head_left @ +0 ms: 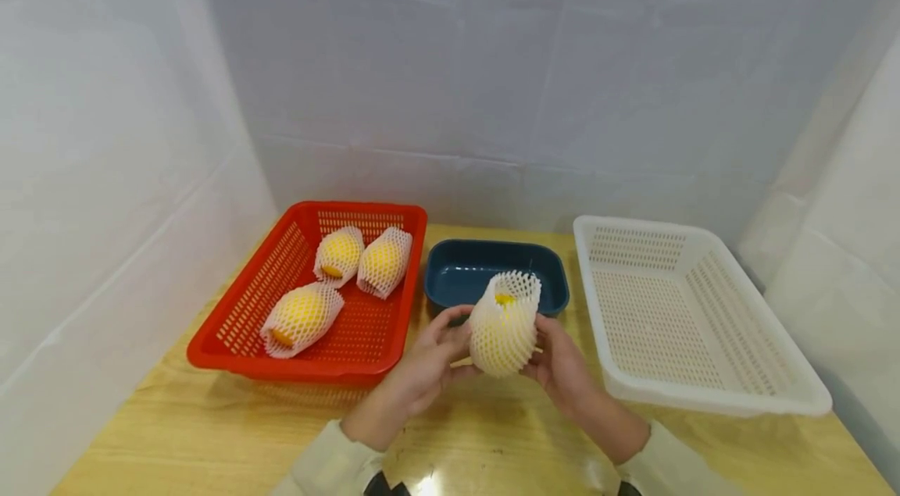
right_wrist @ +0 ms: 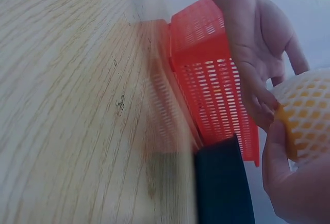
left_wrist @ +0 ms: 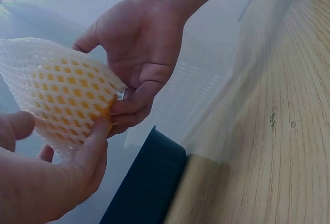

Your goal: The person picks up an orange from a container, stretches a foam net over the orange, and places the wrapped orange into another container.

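Observation:
Over the front of the dark blue tub [head_left: 450,291], a yellow fruit in a white foam net [head_left: 502,336] is held up between both hands, the net's loose end upward. My left hand [head_left: 429,359] grips its left side, and my right hand [head_left: 566,371] holds the right. Seen from the left wrist, fingertips of both hands press the bare yellow end of the fruit [left_wrist: 69,92]. The right wrist view shows that same end, with the rest of the fruit [right_wrist: 309,113] cut off by the frame. Its exact kind is hidden by the net.
On the left stands a red basket [head_left: 404,308] with three netted yellow fruits [head_left: 302,316] inside. A white basket [head_left: 703,398] is at the right. All containers sit on a wooden table [head_left: 485,441], with white sheeting [head_left: 422,90] behind and at both sides.

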Action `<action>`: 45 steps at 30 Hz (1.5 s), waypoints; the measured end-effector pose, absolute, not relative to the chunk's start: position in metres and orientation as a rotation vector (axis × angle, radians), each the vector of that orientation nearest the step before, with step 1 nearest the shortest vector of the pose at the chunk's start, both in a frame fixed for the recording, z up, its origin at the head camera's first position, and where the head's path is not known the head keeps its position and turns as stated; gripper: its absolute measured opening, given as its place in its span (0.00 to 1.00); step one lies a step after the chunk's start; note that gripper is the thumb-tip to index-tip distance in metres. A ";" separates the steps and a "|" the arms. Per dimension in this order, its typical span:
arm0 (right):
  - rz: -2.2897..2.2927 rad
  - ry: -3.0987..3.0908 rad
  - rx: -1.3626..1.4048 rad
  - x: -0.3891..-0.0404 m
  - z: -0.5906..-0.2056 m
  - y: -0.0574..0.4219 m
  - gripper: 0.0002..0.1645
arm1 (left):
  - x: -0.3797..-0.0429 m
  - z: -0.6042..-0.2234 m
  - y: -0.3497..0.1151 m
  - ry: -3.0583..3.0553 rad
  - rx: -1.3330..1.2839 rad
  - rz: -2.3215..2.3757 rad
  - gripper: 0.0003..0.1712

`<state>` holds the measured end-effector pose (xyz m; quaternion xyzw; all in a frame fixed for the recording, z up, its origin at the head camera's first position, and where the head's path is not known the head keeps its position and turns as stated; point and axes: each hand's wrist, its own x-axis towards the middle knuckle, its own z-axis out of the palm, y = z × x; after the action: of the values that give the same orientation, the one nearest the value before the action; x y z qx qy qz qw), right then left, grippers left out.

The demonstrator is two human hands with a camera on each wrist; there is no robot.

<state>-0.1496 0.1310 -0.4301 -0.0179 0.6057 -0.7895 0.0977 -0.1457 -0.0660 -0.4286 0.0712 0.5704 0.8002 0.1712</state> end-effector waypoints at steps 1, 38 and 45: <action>-2.333 1.790 -0.058 -0.150 -0.430 0.131 0.26 | -0.146 -0.428 -0.066 1.599 0.191 2.280 0.25; -2.285 1.666 -0.242 -0.153 -0.433 0.134 0.28 | -0.148 -0.427 -0.066 1.535 0.103 2.334 0.18; -2.271 1.685 -0.275 -0.151 -0.434 0.134 0.27 | -0.148 -0.426 -0.065 1.515 0.100 2.331 0.14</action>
<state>-0.1513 0.1345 -0.4338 -0.0956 0.5865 -0.7902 0.1498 -0.1480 -0.0650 -0.4257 0.0354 0.5358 0.8244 0.1791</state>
